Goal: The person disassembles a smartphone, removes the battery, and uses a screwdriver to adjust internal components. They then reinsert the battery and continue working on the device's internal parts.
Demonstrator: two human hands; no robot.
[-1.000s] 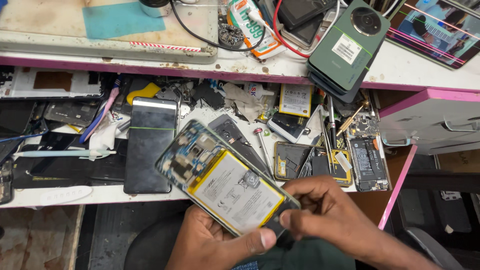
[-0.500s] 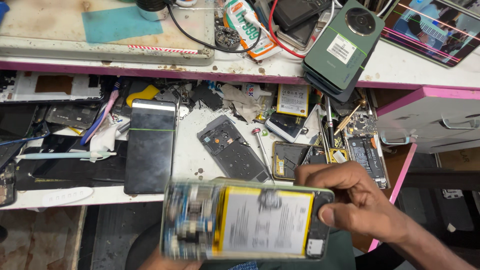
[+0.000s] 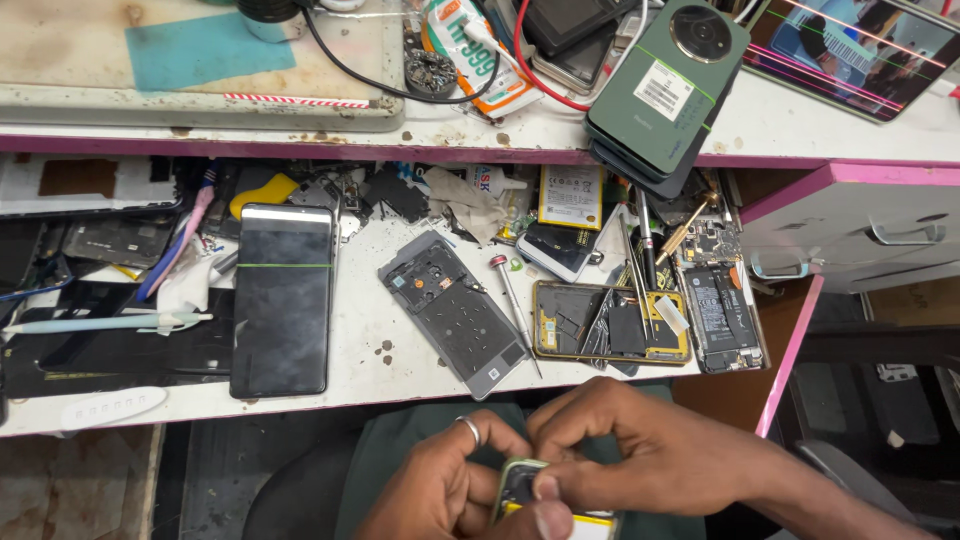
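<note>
Down at the bottom edge, I see my left hand (image 3: pixel 440 490) and right hand (image 3: pixel 640 455) both curled tightly around the opened phone (image 3: pixel 530 495), fingertips pinching its top end. Mostly cropped, its long axis seems to run away from the pull-out shelf (image 3: pixel 370 330), toward me. Between shelf edge and hands lies a narrow open gap above my lap.

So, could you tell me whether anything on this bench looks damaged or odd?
Yes: the tablet screen at the top right shows bright lines across its picture, like a cracked display. The black phone has one thin green line.
</note>
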